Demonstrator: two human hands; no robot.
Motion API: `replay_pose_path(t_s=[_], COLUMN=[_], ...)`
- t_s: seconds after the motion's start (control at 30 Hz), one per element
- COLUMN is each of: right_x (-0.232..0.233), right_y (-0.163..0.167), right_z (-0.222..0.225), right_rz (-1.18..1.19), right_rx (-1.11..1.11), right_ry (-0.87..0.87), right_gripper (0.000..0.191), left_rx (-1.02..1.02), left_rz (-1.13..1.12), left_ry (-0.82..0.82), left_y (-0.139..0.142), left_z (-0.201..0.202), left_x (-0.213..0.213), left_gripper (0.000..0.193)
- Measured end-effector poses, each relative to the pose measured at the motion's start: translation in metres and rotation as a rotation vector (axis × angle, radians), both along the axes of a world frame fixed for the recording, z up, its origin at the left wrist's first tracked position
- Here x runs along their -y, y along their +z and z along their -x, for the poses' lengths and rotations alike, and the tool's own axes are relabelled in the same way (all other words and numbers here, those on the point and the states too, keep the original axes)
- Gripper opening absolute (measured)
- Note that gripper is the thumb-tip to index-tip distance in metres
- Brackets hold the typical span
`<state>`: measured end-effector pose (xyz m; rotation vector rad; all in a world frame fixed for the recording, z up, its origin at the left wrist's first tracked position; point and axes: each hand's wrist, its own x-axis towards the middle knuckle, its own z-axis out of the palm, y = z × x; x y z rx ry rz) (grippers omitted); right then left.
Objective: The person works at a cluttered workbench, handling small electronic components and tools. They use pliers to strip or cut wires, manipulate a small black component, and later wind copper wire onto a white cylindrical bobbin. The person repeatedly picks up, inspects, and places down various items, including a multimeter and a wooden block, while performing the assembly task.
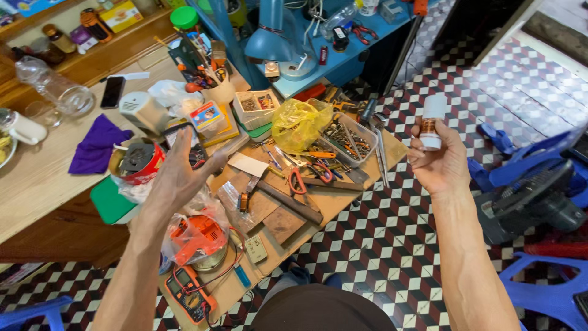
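My right hand [440, 164] is raised over the checkered floor and grips a small white bottle [431, 122] with a brown band, held upright. My left hand [180, 171] hovers above the cluttered wooden workbench [343, 199], fingers spread and palm empty. It hangs just in front of a round red tin [138, 162] and above an orange tool wrapped in clear plastic [196, 236]. Red-handled scissors [298, 179] and a dark metal bar [288, 199] lie on the bench between my hands.
A yellow plastic bag [298, 122] and a clear tray of tools [349, 140] sit at the bench's far end. An orange multimeter [190, 293] lies near me. A blue fan [530, 199] and blue chairs [539, 288] stand at right. A purple cloth [98, 147] lies on the left table.
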<state>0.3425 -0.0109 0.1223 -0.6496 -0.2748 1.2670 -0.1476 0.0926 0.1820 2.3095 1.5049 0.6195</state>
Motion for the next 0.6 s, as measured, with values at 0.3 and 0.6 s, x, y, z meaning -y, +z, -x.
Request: replay_pose_path(t_s=[0.3, 0.6], right_x=[-0.004, -0.057], right_y=[-0.03, -0.054], right_z=[0.013, 0.011], right_rz=[0.078, 0.033], right_rx=[0.048, 0.008], right_ry=[0.06, 0.119], right_gripper=[0.039, 0.037], left_rx=[1.97, 2.04], left_rz=[0.435, 0.4], left_ry=[0.044, 0.112], left_y=[0.007, -0.017], left_z=[-0.003, 0.023], left_x=[-0.037, -0.062], left_gripper=[0.049, 0.043])
